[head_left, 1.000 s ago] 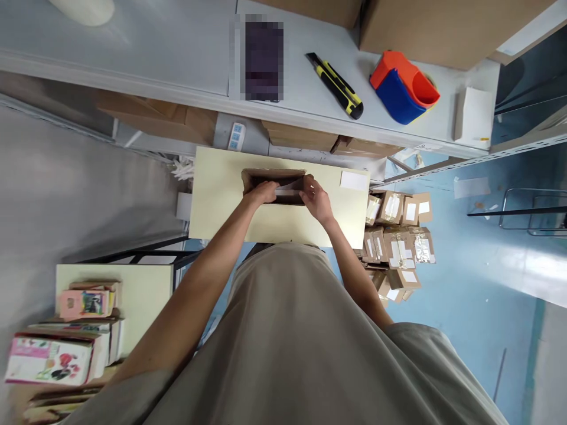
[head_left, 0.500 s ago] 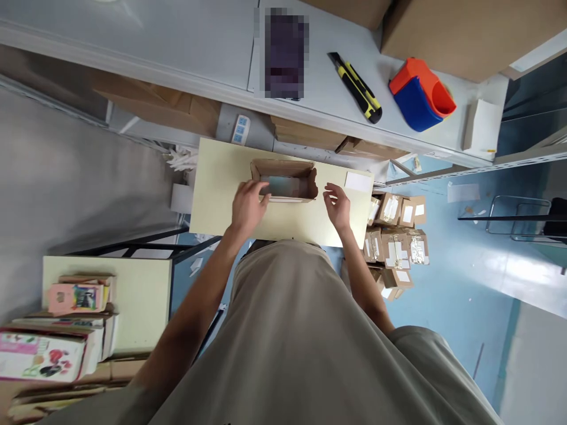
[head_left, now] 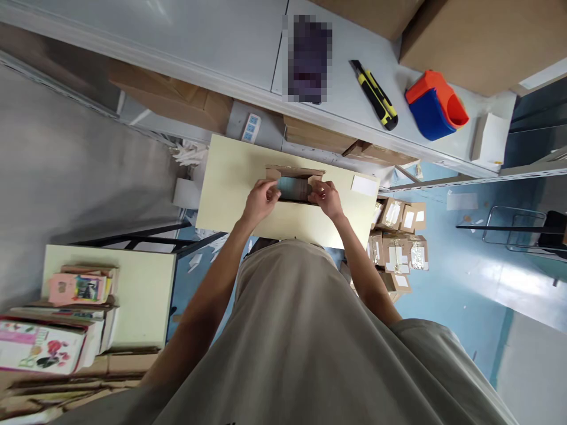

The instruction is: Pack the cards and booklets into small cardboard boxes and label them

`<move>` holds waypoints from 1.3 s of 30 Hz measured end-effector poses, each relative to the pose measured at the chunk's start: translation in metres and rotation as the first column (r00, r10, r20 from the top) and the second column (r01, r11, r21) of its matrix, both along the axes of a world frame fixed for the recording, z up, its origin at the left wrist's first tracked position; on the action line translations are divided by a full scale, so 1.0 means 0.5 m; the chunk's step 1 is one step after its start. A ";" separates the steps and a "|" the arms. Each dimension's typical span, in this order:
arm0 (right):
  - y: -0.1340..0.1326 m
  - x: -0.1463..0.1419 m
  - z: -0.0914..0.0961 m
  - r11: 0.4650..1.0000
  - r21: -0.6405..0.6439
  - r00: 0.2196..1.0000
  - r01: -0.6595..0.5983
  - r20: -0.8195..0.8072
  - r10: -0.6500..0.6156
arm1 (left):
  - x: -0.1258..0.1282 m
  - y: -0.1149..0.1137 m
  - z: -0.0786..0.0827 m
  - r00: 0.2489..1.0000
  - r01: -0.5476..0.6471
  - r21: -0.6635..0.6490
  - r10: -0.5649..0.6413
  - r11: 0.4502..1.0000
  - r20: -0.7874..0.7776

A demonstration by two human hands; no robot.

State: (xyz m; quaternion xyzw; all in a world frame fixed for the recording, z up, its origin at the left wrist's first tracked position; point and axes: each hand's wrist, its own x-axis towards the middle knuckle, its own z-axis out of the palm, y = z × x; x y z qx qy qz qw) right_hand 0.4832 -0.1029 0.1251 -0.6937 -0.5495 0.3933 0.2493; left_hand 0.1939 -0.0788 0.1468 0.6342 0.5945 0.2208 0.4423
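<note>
A small brown cardboard box (head_left: pixel 294 179) sits open on a pale yellow table (head_left: pixel 230 183), with a greyish item inside it. My left hand (head_left: pixel 261 199) grips the box's left side flap, fingers curled on it. My right hand (head_left: pixel 326 198) holds the right side flap in the same way. Both flaps are folded inward over the opening. A white label (head_left: pixel 364 185) lies on the table to the right of the box.
A grey shelf (head_left: pixel 221 53) above holds a yellow-black utility knife (head_left: pixel 375 95), an orange and blue tape dispenser (head_left: pixel 436 107) and large cartons. Several taped parcels (head_left: pixel 401 236) lie on the blue floor at right. Books (head_left: pixel 53 319) are stacked on a second table at lower left.
Half a second ago both hands were off the box with fingers spread; now they have come back in and closed on its side flaps, folding them inward. The view has shifted slightly.
</note>
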 end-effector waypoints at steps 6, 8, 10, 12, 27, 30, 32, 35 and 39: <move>-0.022 0.008 0.027 0.984 0.014 0.983 -0.178 -0.030 0.178 | -0.011 -0.006 -0.001 0.988 0.152 0.025 -0.151 0.988 -0.042; -0.027 0.016 0.033 0.981 0.008 0.978 -0.193 -0.075 0.193 | -0.015 -0.002 -0.004 0.993 0.119 -0.023 -0.119 0.993 -0.020; -0.026 0.019 0.032 0.989 -0.009 0.985 -0.150 -0.085 0.148 | -0.015 0.009 -0.006 0.999 0.053 -0.068 -0.054 0.996 -0.007; -0.017 0.017 0.026 0.997 -0.017 0.997 -0.075 -0.021 0.075 | -0.014 0.025 -0.008 1.000 0.001 -0.068 -0.003 0.998 -0.028; -0.043 0.015 -0.037 0.997 0.070 0.995 0.022 -0.099 -0.015 | -0.041 0.006 -0.063 0.992 -0.007 0.093 0.019 0.996 -0.127; -0.057 0.011 -0.042 0.993 0.043 0.981 0.113 -0.164 -0.105 | -0.030 -0.013 -0.067 0.991 -0.034 0.123 0.049 0.992 -0.123; -0.071 0.011 -0.038 0.987 0.026 0.969 0.160 -0.193 -0.152 | -0.023 -0.024 -0.065 0.992 -0.038 0.129 0.053 0.991 -0.116; -0.102 0.017 -0.027 0.979 0.028 0.955 0.200 -0.230 -0.189 | -0.014 -0.042 -0.057 0.996 -0.021 0.130 0.033 0.991 -0.089; -0.142 0.030 -0.018 0.983 0.039 0.962 0.179 -0.217 -0.166 | 0.002 -0.065 -0.048 0.998 0.015 0.103 -0.009 0.995 -0.062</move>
